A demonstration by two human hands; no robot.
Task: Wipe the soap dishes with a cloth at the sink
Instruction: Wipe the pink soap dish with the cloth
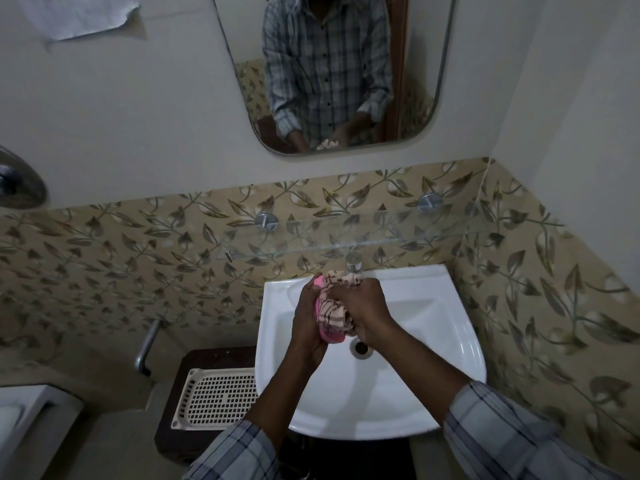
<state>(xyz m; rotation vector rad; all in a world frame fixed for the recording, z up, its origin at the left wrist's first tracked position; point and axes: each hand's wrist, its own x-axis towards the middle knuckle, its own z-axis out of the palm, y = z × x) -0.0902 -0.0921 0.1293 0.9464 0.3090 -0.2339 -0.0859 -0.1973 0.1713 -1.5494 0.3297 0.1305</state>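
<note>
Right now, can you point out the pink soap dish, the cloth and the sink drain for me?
pink soap dish [333,337]: head view, on its lower pink end below the cloth.
cloth [331,311]: head view, on the striped fold between the hands.
sink drain [361,347]: head view, on the dark drain opening.

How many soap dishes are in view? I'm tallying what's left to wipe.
1: a pink soap dish held over the sink by the left hand, mostly wrapped in the cloth. Others may be hidden.
</note>
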